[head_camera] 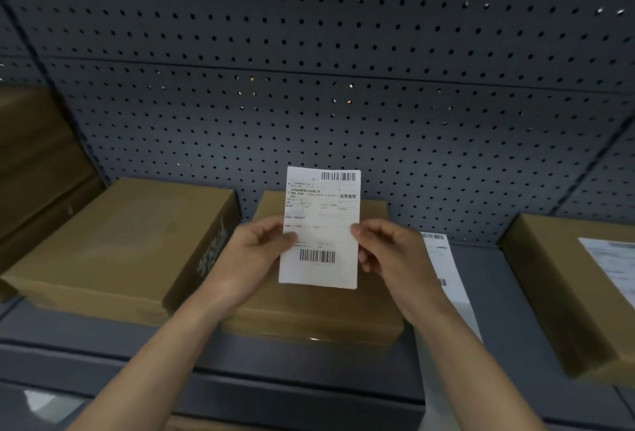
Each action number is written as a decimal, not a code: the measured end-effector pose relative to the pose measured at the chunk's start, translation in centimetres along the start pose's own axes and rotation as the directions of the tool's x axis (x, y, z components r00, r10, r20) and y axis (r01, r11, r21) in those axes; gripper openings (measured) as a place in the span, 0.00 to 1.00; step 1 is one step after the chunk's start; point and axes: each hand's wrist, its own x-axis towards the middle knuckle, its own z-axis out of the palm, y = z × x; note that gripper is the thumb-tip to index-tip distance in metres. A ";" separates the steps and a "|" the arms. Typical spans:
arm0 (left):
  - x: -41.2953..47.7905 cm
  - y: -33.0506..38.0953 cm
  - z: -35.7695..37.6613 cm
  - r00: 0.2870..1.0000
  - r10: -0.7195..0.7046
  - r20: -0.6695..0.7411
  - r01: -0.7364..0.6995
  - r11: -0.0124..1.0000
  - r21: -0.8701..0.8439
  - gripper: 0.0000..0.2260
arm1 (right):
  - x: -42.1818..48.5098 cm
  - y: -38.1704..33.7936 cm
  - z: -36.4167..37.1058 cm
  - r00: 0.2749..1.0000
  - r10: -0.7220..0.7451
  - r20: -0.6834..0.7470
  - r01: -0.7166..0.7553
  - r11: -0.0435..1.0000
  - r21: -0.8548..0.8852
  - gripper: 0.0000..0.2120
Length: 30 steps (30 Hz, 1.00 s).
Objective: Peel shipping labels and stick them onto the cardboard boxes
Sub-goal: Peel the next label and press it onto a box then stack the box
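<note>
White shipping label [321, 228], printed with a barcode near the top and another near the bottom, is held upright in front of the camera by a person's two bare hands. The left hand [254, 252] pinches the label's left edge about halfway down, thumb [292, 236] on the printed face and the other fingers curled behind the paper. The right hand [388, 252] pinches the opposite edge at much the same height, its thumb [357, 229] likewise on the front. Whether the backing paper is on or off cannot be told.

The label hangs in the air above a closed brown cardboard box [309, 314] lying flat on a grey shelf [491, 293]; it does not touch the box, and it hides part of the lid from view. A larger closed box [113, 241], with dark print on its side, sits just to the left, close beside the middle one. Well apart on the right lies a third closed box [549, 293], with a label [611, 259] already stuck to its top. What the boxes hold is not visible.

Between the middle and right boxes a strip of more labels [445, 269] lies on the shelf, partly covered by the right forearm. More cardboard boxes [31, 162] are stacked at far left. A grey perforated metal panel [309, 35] forms the back wall.
</note>
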 end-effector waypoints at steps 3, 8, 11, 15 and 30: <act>0.5 0.3 -1.1 0.996 0.012 0.084 -0.017 0.998 0.061 0.11 | 0.5 -0.3 0.1 0.999 0.033 -0.005 -0.034 0.999 -0.020 0.07; 1.9 0.1 -2.8 0.992 -0.040 0.119 0.024 0.991 0.130 0.19 | 1.3 -0.4 0.1 0.990 0.141 -0.016 -0.141 0.990 0.014 0.06; 2.7 -0.2 -3.4 0.996 -0.036 0.087 0.017 0.977 0.214 0.31 | 1.7 -0.2 0.3 0.971 0.238 0.006 -0.238 0.971 0.024 0.10; 3.1 -0.3 -3.7 0.991 0.001 0.132 -0.037 0.962 0.270 0.36 | 2.0 0.4 0.7 0.957 0.289 0.023 -0.289 0.957 0.022 0.13; 3.9 -2.2 -3.2 0.986 0.037 0.161 -0.092 0.933 0.347 0.41 | 2.4 0.4 1.5 0.950 0.293 -0.111 -0.306 0.943 -0.129 0.12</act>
